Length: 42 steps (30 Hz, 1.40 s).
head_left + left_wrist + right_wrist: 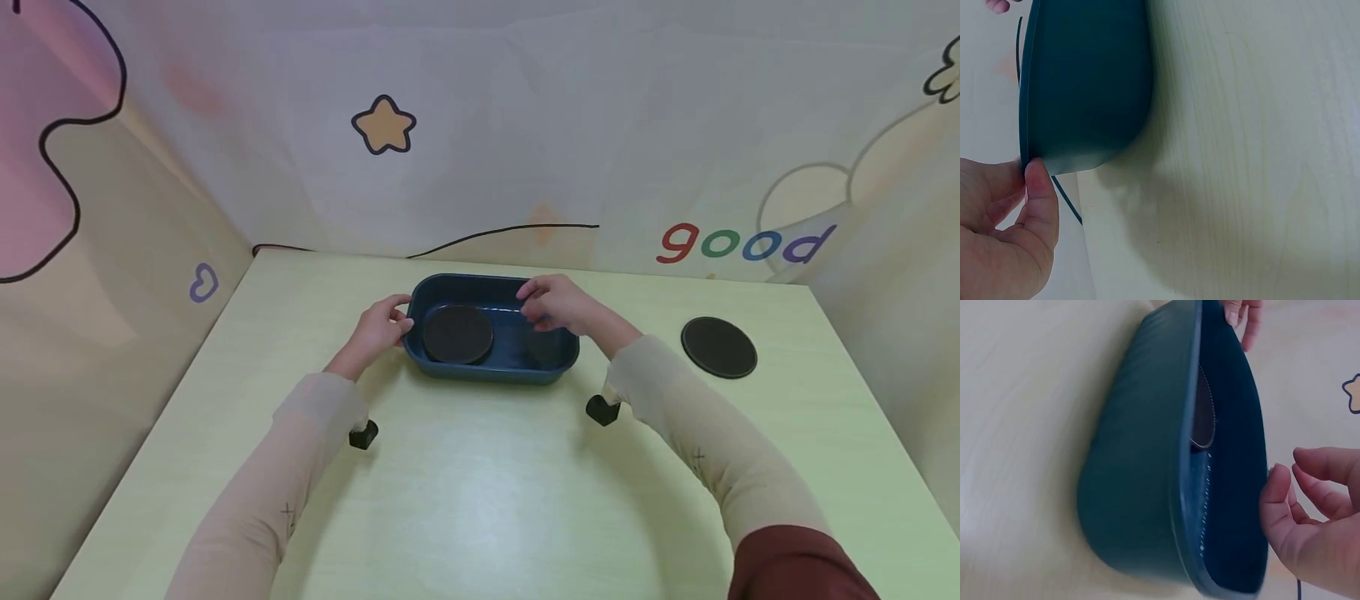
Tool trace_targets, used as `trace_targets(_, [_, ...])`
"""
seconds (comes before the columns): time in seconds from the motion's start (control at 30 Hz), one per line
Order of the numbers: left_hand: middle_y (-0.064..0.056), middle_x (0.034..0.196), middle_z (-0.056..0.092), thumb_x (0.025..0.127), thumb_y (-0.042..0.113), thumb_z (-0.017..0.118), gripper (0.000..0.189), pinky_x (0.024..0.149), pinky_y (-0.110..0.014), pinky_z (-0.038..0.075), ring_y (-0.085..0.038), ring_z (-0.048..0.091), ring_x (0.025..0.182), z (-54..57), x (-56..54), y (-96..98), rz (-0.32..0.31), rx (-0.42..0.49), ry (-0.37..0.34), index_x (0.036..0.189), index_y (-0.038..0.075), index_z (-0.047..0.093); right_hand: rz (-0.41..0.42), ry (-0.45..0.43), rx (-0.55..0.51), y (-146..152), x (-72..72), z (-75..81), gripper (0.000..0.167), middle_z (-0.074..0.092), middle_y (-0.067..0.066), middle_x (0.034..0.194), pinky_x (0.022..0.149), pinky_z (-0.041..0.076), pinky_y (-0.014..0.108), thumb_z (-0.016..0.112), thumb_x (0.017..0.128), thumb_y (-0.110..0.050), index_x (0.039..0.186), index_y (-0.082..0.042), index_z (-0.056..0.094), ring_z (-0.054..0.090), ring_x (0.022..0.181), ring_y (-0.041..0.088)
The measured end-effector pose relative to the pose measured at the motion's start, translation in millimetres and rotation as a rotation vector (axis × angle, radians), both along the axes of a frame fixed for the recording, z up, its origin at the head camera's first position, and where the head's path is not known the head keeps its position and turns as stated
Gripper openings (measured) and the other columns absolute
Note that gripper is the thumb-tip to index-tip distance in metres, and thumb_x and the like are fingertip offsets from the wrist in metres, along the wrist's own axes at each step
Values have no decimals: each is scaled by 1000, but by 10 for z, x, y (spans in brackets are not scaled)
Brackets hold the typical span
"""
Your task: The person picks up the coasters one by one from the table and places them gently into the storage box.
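A dark blue oblong tub point(491, 372) sits toward the back of the table. Inside, at its left end, lies a round black disc point(457, 335). My left hand point(378, 329) pinches the tub's left end; in the left wrist view the thumb point(1040, 194) presses at the rim. Over the tub's right end is my right hand point(561, 305), its fingers loosely bent with nothing between them. Seen from the right wrist, that hand point(1319, 519) is beside the rim, a gap showing between thumb and fingers.
A second round black disc point(718, 347) lies on the table point(465, 492) to the right of the tub. Behind stands a printed backdrop point(487, 150) with a star and the word "good". A small black block point(603, 410) hangs under each wrist.
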<state>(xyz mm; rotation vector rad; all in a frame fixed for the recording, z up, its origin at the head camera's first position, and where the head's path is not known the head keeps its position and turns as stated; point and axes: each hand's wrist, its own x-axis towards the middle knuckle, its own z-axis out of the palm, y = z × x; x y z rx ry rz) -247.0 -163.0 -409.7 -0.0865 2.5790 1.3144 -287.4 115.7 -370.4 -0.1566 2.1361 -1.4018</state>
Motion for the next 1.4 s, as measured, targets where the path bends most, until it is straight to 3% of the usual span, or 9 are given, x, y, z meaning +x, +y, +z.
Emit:
trace_targets(0.23, [-13, 96, 50, 90, 9, 49, 45, 68, -29, 53, -15, 54, 65, 6, 7, 13, -5, -5, 8, 133, 8, 37, 38, 17, 62, 249, 17, 118, 34, 48, 5, 89, 66, 49, 27, 48, 89, -6, 121, 4, 40, 48, 81, 24])
trace_targets(0.6, [-13, 95, 48, 89, 8, 49, 45, 70, -32, 53, -16, 52, 67, -1, 14, 12, 4, 10, 11, 133, 8, 37, 37, 6, 92, 680, 15, 169, 38, 50, 8, 94, 69, 49, 27, 49, 89, -12, 122, 2, 39, 51, 82, 22])
trace_targets(1.03, [-12, 95, 47, 90, 9, 48, 46, 63, -22, 51, -18, 51, 72, 30, 29, 19, -2, 9, -3, 134, 8, 36, -38, 41, 151, 1291, 33, 169, 40, 53, 1, 96, 81, 47, 32, 51, 89, -22, 122, -3, 38, 51, 87, 21])
trace_targets(1.4, [-11, 94, 47, 90, 9, 49, 46, 61, -21, 50, -17, 51, 69, 3, 6, 12, 0, 12, -3, 134, 9, 36, -122, 43, 178, 1737, 52, 69, 41, 52, -6, 90, 80, 47, 30, 50, 90, -25, 121, -2, 37, 52, 81, 13])
